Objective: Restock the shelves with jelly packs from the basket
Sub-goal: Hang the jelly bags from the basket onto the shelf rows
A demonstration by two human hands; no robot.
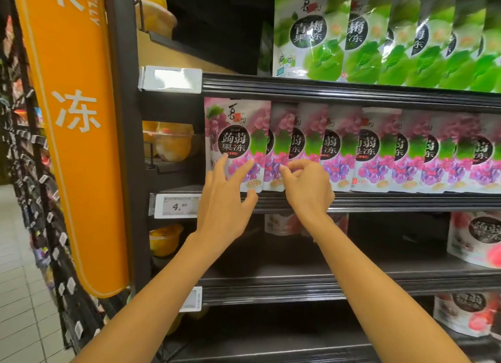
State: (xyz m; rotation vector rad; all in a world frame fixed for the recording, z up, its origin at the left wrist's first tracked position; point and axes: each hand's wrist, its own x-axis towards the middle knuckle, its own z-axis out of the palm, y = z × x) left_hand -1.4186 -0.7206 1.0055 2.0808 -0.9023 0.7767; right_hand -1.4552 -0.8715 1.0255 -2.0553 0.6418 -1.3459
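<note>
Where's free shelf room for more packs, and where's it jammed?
Free: the lower shelf, bare board left of the white-red packs; also the dark gap left of the green packs up top. Crowded: the purple packs overlap along the whole middle row.

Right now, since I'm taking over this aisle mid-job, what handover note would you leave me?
Left hand: open, fingers flat on the front purple jelly pack at the row's left end.
Right hand: fingers curled at the second purple pack; pinching it or not, unclear.
Done: the middle shelf carries a row of purple packs; green packs stand above.
Left: the shelf below shows bare space left of the pink packs. Basket not in view.
</note>
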